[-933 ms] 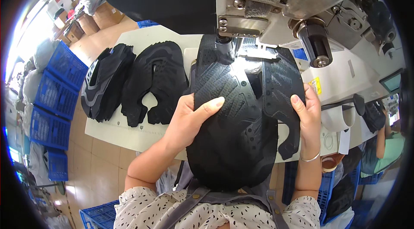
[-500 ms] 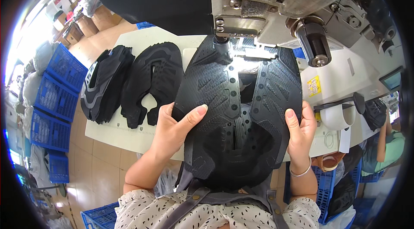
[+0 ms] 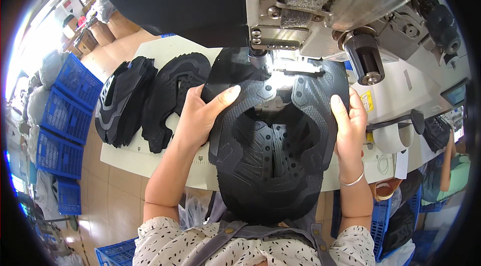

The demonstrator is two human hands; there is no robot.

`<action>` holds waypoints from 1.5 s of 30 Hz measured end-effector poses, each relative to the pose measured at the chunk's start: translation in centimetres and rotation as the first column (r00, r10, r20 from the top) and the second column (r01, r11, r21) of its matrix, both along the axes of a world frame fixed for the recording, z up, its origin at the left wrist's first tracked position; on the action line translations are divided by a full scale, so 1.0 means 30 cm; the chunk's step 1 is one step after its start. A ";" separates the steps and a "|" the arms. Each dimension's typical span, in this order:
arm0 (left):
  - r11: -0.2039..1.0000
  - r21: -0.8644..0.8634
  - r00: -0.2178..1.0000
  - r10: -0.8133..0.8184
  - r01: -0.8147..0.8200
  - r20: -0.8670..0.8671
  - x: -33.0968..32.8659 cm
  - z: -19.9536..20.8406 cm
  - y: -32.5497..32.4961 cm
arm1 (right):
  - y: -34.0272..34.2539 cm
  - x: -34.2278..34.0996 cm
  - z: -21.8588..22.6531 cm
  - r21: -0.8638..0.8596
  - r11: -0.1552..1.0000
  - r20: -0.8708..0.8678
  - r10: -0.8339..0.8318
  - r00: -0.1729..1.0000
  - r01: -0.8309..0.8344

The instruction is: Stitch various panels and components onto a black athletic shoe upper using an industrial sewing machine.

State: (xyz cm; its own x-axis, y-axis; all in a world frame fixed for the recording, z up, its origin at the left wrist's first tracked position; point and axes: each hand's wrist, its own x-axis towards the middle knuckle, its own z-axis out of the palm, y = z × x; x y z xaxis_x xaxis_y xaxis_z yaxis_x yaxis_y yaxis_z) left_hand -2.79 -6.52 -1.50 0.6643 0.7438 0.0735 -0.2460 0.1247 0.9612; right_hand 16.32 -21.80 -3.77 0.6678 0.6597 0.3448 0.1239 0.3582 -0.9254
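Under the head of a sewing machine [image 3: 278,35], a black shoe upper [image 3: 233,115] lies flat, its U-shaped opening toward me. My left hand [image 3: 203,113] grips its left edge, thumb on top and fingers beneath. On the opposite edge, my right hand [image 3: 349,120] has the same kind of hold, thumb up. More black shoe uppers [image 3: 270,198] show through the opening and rest close to my body. Bright light falls around the machine's presser area, where glare hides the needle.
Left on the pale table [image 3: 120,156] lie a stack of black uppers [image 3: 123,108] and another pile [image 3: 168,110]. Blue crates [image 3: 59,115] stand beyond. Right are a dark cylindrical machine part [image 3: 365,58], a white rounded holder [image 3: 393,138] and a co-worker's green sleeve [image 3: 453,176].
Both hands have moved forward with the upper, sliding it farther under the machine. Its opening now sits closer to the lit area, and more of the uppers near my body shows.
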 end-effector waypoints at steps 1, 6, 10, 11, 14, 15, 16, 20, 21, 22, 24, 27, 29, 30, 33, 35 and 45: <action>1.000 -0.014 1.000 0.011 -0.011 -0.012 0.004 0.008 0.004 | 0.010 0.009 0.000 -0.001 1.000 -0.001 -0.002 1.000 0.002; 1.000 0.009 1.000 0.017 -0.017 0.006 0.028 -0.006 0.064 | 0.049 0.058 0.001 -0.015 0.999 0.074 -0.029 0.997 0.030; 0.999 0.038 0.997 -0.039 0.036 0.074 0.043 0.000 0.074 | 0.063 0.071 0.000 -0.005 0.999 0.099 -0.038 0.994 0.039; 0.999 0.028 0.995 -0.042 0.039 0.090 0.045 -0.003 0.076 | 0.067 0.066 0.004 0.005 1.000 0.069 -0.030 0.997 0.030; 0.987 0.045 0.979 0.159 -0.154 -0.124 0.052 -0.018 0.102 | 0.071 0.072 0.001 0.019 1.000 0.052 -0.017 0.999 0.016; 0.995 0.003 0.991 0.095 -0.095 -0.094 0.044 0.001 0.118 | 0.070 0.078 0.002 0.022 1.000 0.064 -0.012 0.998 0.010; 0.999 -0.036 0.998 0.032 -0.034 -0.061 0.044 0.028 0.138 | 0.070 0.085 0.008 0.020 1.000 0.067 -0.012 0.998 0.011; 0.981 -0.194 0.999 -0.033 0.029 -0.015 0.132 0.057 0.238 | 0.120 0.116 0.043 -0.060 0.995 0.080 0.089 0.993 -0.085; 0.993 -0.118 0.999 -0.029 0.026 -0.021 0.171 0.070 0.240 | 0.144 0.130 0.064 -0.063 0.986 0.061 0.157 0.986 -0.154; 0.999 -0.041 0.999 -0.021 0.020 -0.028 0.196 0.083 0.248 | 0.173 0.196 0.043 -0.141 0.968 0.027 0.213 0.977 -0.207; 0.996 -0.089 0.998 -0.006 0.012 0.066 0.180 0.049 0.318 | 0.215 0.212 0.043 -0.080 0.978 -0.047 0.189 0.981 -0.192; 0.985 -0.068 0.947 0.171 -0.158 0.272 0.055 0.067 0.273 | 0.217 0.230 0.015 -0.222 0.975 0.063 0.003 0.998 0.011; 0.998 0.021 0.913 0.049 -0.063 0.405 -0.120 0.094 0.215 | 0.165 0.174 0.046 -0.241 0.970 0.245 0.019 0.969 0.042; 0.996 0.083 0.898 -0.007 -0.032 0.440 -0.198 0.099 0.189 | 0.133 0.150 0.044 -0.251 0.965 0.326 0.006 0.945 0.080; 0.982 0.189 0.912 -0.072 -0.006 0.403 -0.389 0.097 0.094 | 0.063 0.074 -0.003 -0.243 0.969 0.271 0.031 0.962 0.037; 0.981 0.175 0.934 0.014 -0.081 0.357 -0.442 0.120 0.023 | 0.010 0.074 -0.057 -0.306 0.951 0.301 0.054 0.952 0.043; 0.979 0.163 0.864 -0.184 0.120 0.469 -0.526 0.062 -0.028 | -0.092 -0.006 -0.062 -0.275 0.955 0.387 0.008 0.922 0.108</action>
